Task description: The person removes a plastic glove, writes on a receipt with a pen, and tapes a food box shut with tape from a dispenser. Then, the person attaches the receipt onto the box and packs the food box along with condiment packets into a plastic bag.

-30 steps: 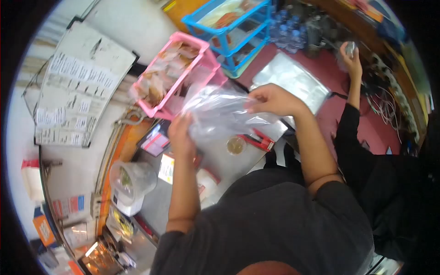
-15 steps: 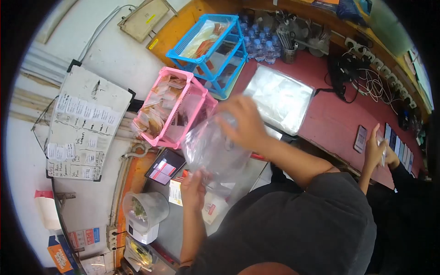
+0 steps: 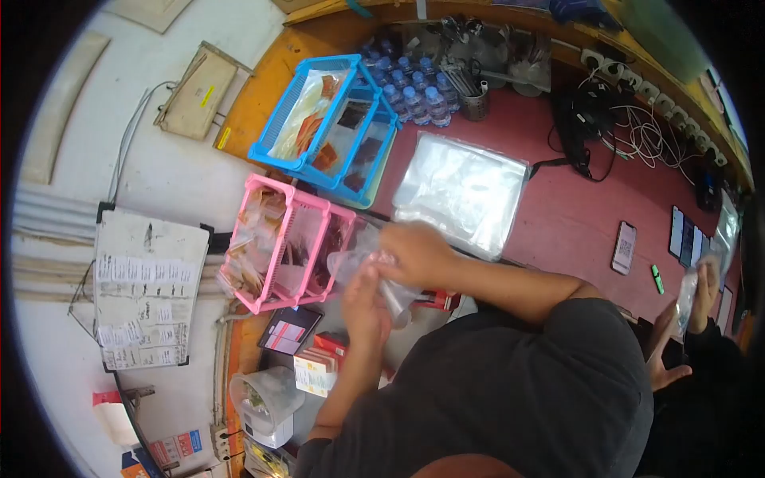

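A clear plastic bag [image 3: 396, 301] is bunched up between my two hands, in front of the pink rack. My left hand [image 3: 365, 307] is closed on it from the lower side, fingers pointing up. Pressed close beside those fingertips, my right hand [image 3: 416, 253] is also closed on the gathered plastic. Part of the bag hangs below the hands and part sticks out to the left. The fingers of the right hand are partly hidden by motion blur.
The pink rack [image 3: 279, 265] and blue rack [image 3: 309, 162] hold small packets. Bottles [image 3: 414, 102], a stack of clear bags [image 3: 462, 191] and a phone [image 3: 625, 247] are on the red table. Below are a tablet [image 3: 290, 330] and plastic tub [image 3: 267, 398]. At right, a co-worker's hands [image 3: 677, 338] hold clear plastic.
The bag, spread wide before, is now gathered small. My hands have come together. The view has shifted, and the co-worker's hands have moved lower, revealing a green marker on the table.
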Demonstrator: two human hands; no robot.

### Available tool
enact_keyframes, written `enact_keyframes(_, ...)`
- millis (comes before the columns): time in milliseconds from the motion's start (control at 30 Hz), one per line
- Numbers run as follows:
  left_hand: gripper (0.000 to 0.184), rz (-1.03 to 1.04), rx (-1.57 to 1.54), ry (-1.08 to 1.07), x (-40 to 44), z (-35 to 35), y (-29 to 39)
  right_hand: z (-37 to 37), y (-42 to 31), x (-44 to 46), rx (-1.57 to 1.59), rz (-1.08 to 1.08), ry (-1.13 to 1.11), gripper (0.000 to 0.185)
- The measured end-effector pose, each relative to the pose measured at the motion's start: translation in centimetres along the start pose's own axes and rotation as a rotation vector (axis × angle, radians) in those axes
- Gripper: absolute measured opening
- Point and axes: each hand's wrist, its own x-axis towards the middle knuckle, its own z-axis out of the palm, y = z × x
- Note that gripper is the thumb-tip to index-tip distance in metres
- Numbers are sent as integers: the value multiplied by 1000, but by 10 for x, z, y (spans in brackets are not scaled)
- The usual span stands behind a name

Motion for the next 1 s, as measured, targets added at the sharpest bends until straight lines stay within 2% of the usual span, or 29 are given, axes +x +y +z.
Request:
enact_keyframes(33,30,0,-1,1,8,-1,1,-13,17,7,0,0,-1,25)
enact_keyframes(100,21,-51,-19,57,27,-17,2,-41,54,18,299,65,-447,24)
enact_keyframes(133,21,47,-88,73,39,-23,-1,-52,71,21,303,65,-460,24)
enact_keyframes(167,21,48,-92,87,46,-31,1,-62,89,25,350,33,-432,23)
enact_keyframes(200,21,27,-231,152,49,-43,7,-72,109,29,401,3,-405,23)
enact_keyframes(233,23,11,-372,212,53,-58,12,-82,142,35,417,98,-385,19)
enact_keyframes(267,27,51,-458,75,57,-92,0,-103,163,49,447,285,-429,14)
enact_keyframes(300,27,54,-461,81,56,-83,3,-114,193,60,543,182,-426,8)
enact_keyframes(333,26,65,-407,223,53,-69,11,-130,235,73,435,140,-357,8)
enact_keyframes(367,26,72,-346,365,51,-61,15,-159,261,85,341,285,-291,13)
enact_keyframes(400,23,91,-277,419,51,-66,15,-191,280,98,8,390,-176,20)
enact_keyframes(433,23,95,-268,415,49,-71,16,-215,314,103,-194,481,50,21)
enact_keyframes(467,15,54,-292,393,42,-78,18,-244,358,106,-596,565,225,33)
enact_keyframes(500,8,17,-317,367,38,-83,20,-269,388,111,-671,754,342,40)
enact_keyframes(533,6,5,-279,417,33,-83,18,-289,420,110,-763,893,283,48)
enact_keyframes(567,6,21,-275,413,28,-83,15,-290,424,117,-753,884,293,48)
enact_keyframes(633,8,-1,-143,389,23,-79,8,-292,423,128,-948,1070,211,55)
enact_keyframes(667,9,2,-113,448,22,-71,4,-294,422,138,-895,1182,168,58)
enact_keyframes(700,9,19,-107,446,23,-61,4,-290,428,142,-880,1174,178,58)
enact_keyframes(767,10,-6,-37,558,27,-48,1,-284,451,146,-1046,989,363,58)
enact_keyframes(800,13,-6,-11,512,26,-55,-1,-292,473,146,-1036,984,363,58)
enact_keyframes(867,14,-5,-15,483,29,-63,-5,-308,522,146,-909,1191,154,54)
enact_keyframes(1000,15,-8,-12,457,28,-61,-12,-317,470,137,-846,1153,245,46)
